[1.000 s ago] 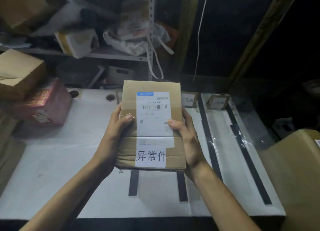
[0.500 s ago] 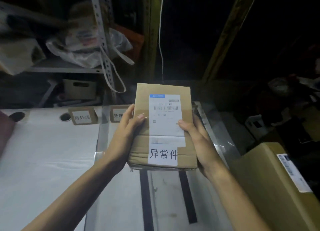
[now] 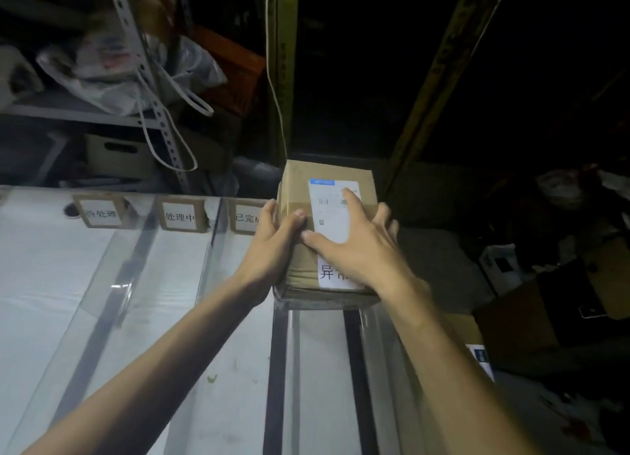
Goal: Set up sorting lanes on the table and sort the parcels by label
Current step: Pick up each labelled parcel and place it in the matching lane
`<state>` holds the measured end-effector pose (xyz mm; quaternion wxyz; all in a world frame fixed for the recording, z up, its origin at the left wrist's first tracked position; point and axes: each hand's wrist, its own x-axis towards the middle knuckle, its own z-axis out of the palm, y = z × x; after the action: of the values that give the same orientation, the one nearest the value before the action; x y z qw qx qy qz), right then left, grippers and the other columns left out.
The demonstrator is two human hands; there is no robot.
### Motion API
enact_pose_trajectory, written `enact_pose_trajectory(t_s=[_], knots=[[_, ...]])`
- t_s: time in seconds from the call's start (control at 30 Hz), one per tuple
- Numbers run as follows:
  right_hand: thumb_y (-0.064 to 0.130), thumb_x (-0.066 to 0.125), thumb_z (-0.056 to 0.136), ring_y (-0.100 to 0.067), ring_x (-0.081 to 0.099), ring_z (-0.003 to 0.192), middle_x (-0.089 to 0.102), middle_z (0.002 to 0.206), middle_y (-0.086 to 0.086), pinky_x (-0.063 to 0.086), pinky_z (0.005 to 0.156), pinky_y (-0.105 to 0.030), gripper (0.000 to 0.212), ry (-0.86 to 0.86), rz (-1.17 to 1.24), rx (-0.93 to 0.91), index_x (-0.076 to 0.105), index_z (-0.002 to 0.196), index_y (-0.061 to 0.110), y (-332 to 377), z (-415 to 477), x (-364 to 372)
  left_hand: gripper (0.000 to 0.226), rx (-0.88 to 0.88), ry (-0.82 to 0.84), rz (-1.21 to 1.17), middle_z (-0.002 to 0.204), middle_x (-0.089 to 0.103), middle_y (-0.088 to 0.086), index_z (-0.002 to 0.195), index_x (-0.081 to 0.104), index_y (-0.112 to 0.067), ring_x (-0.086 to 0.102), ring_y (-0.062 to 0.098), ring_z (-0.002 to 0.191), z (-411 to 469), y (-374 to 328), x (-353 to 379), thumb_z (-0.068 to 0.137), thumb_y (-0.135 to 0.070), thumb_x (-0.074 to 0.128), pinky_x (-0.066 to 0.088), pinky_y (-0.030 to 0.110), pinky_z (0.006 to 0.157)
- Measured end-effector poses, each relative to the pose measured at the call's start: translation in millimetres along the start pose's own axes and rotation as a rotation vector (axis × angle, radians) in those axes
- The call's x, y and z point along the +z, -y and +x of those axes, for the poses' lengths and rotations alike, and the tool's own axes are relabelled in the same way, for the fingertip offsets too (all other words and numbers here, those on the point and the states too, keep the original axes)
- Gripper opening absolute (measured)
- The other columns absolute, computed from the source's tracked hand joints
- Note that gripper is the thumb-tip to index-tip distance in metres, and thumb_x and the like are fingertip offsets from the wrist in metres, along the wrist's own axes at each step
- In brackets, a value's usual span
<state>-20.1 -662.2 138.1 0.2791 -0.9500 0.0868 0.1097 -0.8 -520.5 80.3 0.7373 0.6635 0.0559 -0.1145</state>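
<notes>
A brown cardboard parcel (image 3: 300, 182) with a white shipping label and a white sticker with Chinese characters lies at the far end of the rightmost lane on the white table (image 3: 51, 284), between two black tape strips (image 3: 278, 369). My left hand (image 3: 269, 246) grips its left edge, thumb on top. My right hand (image 3: 358, 246) presses flat on the top with its fingers spread over the label. Three small cardboard lane signs (image 3: 180, 216) stand along the table's far edge to the left; a fourth sign, if any, is hidden.
Clear plastic film (image 3: 112, 284) covers the dark lane lines. A metal shelf with plastic bags (image 3: 119, 79) stands behind the table. Dark cardboard boxes (image 3: 545, 318) sit low at the right, beyond the table's edge.
The parcel went from held up in both hands down and forward onto the rightmost lane. My right hand shifted from its side onto its top. The view swung right.
</notes>
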Motion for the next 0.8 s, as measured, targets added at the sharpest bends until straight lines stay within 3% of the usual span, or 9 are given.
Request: enact_pose_trajectory(t_s=[0.1, 0.23, 0.4, 0.57, 0.63, 0.73, 0.8], knots=[[0.08, 0.06, 0.075, -0.044, -0.006, 0.15, -0.028, 0.163, -0.015, 0.011, 0.119, -0.061, 0.117, -0.003, -0.121, 0.003, -0.006, 0.159, 0.034, -0.8, 5.8, -5.5, 0.066, -0.031, 0.014, -0.077, 0.131, 0.059, 0.008, 0.143, 0.032, -0.02, 0.066, 0.018, 0.111, 8.5, 0.0, 15.2, 0.088, -0.041, 0.06, 0.056, 0.032, 0.087], [0.083, 0.063, 0.069, -0.045, -0.011, 0.15, -0.036, 0.16, -0.013, 0.005, 0.12, -0.062, 0.128, 0.032, -0.178, -0.004, -0.013, 0.159, 0.032, -11.5, 14.9, -5.6, 0.06, -0.095, 0.054, -0.103, 0.126, 0.062, 0.008, 0.146, 0.03, -0.019, 0.07, 0.013, 0.098, 21.6, 1.3, 21.0, 0.094, -0.026, 0.059, 0.057, 0.024, 0.074], [0.075, 0.07, 0.071, -0.047, -0.006, 0.149, -0.03, 0.162, -0.012, 0.012, 0.118, -0.064, 0.123, 0.063, -0.162, 0.02, -0.007, 0.159, 0.035, -20.7, 28.5, 3.6, 0.053, -0.181, 0.108, -0.089, 0.119, 0.064, 0.004, 0.145, 0.029, -0.022, 0.071, 0.009, 0.087, 30.4, 9.5, 26.1, 0.098, -0.021, 0.053, 0.058, 0.023, 0.068], [0.07, 0.071, 0.074, -0.049, -0.001, 0.148, -0.018, 0.164, -0.013, 0.013, 0.118, -0.066, 0.114, 0.021, -0.176, 0.043, 0.004, 0.159, 0.034, -21.0, 48.9, 14.7, 0.047, -0.217, 0.198, 0.073, 0.13, 0.06, 0.005, 0.144, 0.03, -0.022, 0.064, 0.016, 0.11, 42.7, 13.2, 22.9, 0.101, -0.028, 0.048, 0.057, 0.03, 0.084], [0.072, 0.069, 0.073, -0.049, 0.002, 0.147, -0.017, 0.164, -0.014, 0.015, 0.117, -0.065, 0.114, -0.001, -0.175, 0.06, 0.004, 0.159, 0.035, -23.5, 53.2, 23.3, 0.056, -0.127, 0.14, 0.209, 0.131, 0.06, 0.006, 0.144, 0.035, -0.021, 0.06, 0.017, 0.115, 49.3, 15.2, 18.5, 0.093, -0.034, 0.055, 0.054, 0.034, 0.094], [0.072, 0.067, 0.075, -0.049, 0.002, 0.147, -0.016, 0.163, -0.014, 0.016, 0.117, -0.065, 0.113, 0.016, -0.15, 0.101, 0.001, 0.159, 0.036, -28.4, 54.7, 40.4, 0.077, -0.042, 0.07, 0.507, 0.135, 0.053, 0.001, 0.143, 0.035, -0.034, 0.049, 0.024, 0.127, 59.7, 26.7, 8.9, 0.071, -0.055, 0.054, 0.044, 0.052, 0.105], [0.07, 0.067, 0.077, -0.048, 0.003, 0.147, -0.015, 0.164, -0.014, 0.016, 0.118, -0.064, 0.11, 0.036, -0.14, 0.119, 0.003, 0.159, 0.035, -29.5, 56.6, 48.0, 0.075, -0.041, 0.056, 0.553, 0.139, 0.049, 0.002, 0.145, 0.034, -0.031, 0.045, 0.025, 0.13, 61.2, 28.3, 6.7, 0.076, -0.05, 0.055, 0.043, 0.053, 0.104]])
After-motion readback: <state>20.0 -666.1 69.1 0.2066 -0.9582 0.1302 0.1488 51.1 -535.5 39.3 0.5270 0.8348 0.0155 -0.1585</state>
